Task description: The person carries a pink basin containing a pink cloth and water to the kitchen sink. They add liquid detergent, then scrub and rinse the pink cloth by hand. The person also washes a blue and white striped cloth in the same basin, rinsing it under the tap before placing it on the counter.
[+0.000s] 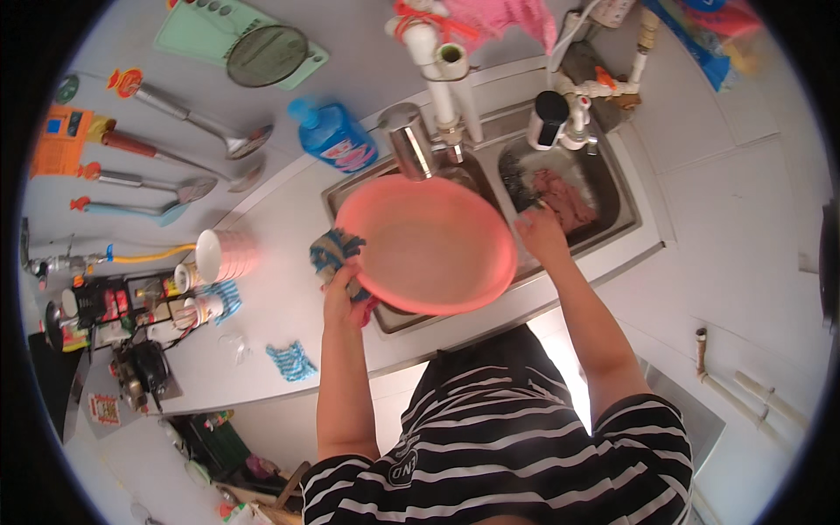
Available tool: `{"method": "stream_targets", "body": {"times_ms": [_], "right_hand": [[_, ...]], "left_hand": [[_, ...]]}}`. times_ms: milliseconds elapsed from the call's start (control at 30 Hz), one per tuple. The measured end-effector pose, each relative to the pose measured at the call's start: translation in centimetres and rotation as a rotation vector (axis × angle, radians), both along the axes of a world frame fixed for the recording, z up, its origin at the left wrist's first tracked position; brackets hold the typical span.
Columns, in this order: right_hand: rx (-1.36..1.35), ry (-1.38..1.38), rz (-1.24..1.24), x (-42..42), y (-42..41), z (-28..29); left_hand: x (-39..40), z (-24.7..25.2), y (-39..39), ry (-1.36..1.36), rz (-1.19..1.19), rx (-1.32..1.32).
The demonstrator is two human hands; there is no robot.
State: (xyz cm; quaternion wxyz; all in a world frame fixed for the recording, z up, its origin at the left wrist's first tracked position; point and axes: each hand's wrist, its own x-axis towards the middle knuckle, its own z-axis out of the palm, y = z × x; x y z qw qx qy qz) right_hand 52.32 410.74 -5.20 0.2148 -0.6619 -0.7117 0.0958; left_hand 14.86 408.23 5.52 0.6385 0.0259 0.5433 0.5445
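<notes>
My left hand (341,285) grips a blue and tan cloth (333,252) against the left rim of a pink plastic basin (430,246). The basin rests over the left bowl of a steel double sink, below a steel cylinder on the tap (407,141). My right hand (543,233) is at the divider side of the right bowl (613,190), beside the basin's right rim. A reddish-pink cloth (566,200) lies in that bowl, near my fingertips. Whether my right fingers hold anything is unclear.
A blue pump bottle (338,138) stands behind the sink's left side. White pipes (426,59) rise behind it. On the left counter are stacked cups (223,256) and a blue-white striped cloth (292,361). Ladles and turners (190,121) hang on the wall.
</notes>
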Motion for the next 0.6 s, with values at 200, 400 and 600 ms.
{"method": "stream_targets", "body": {"times_ms": [200,400,600], "right_hand": [[0.37,-0.067,-0.264,8.1,12.1,12.3],[0.047,-0.663,-0.48,15.9,25.9,9.9],[-0.035,-0.725,-0.329,18.1,30.0,6.4]], "left_hand": [[-1.5,-4.2,-3.3,-0.106,-0.003,0.134],[-0.8,-5.3,-4.8,-0.007,0.088,0.14],[0.2,-4.3,-5.3,0.024,0.145,0.17]]}}
